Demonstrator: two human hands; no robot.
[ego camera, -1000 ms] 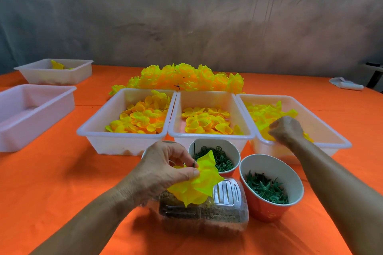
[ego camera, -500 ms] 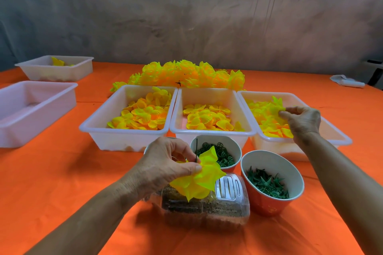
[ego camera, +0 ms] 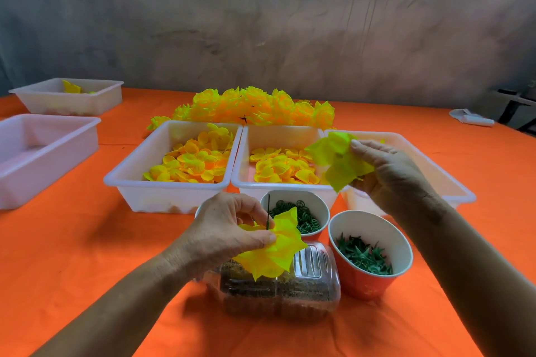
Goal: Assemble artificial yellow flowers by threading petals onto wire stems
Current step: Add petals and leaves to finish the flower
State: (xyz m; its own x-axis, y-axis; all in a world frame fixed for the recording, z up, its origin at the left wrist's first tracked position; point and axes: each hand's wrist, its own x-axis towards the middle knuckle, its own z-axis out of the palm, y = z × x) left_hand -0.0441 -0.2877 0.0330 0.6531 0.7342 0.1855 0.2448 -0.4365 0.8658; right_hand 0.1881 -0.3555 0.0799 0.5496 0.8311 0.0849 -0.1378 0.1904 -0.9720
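Note:
My left hand [ego camera: 223,233] pinches a partly built yellow flower [ego camera: 275,249] whose thin dark wire stem [ego camera: 268,211] sticks up through the petals. It hovers above a clear plastic box [ego camera: 304,284]. My right hand [ego camera: 388,174] holds a large yellow petal piece [ego camera: 338,159] lifted over the right white tray [ego camera: 452,182]. Two more white trays hold small yellow petals: the left tray [ego camera: 162,180] and the middle tray [ego camera: 278,136].
Two cups sit near my hands: one with green rings [ego camera: 304,217], one red cup with green leaf parts [ego camera: 368,255]. Finished yellow flowers [ego camera: 255,107] lie piled behind the trays. Two more white trays [ego camera: 43,148] [ego camera: 66,95] stand at left on the orange tablecloth [ego camera: 87,240].
My right hand has lifted out of the right tray with a large yellow petal piece and moved left. My left hand keeps its hold on the flower and wire.

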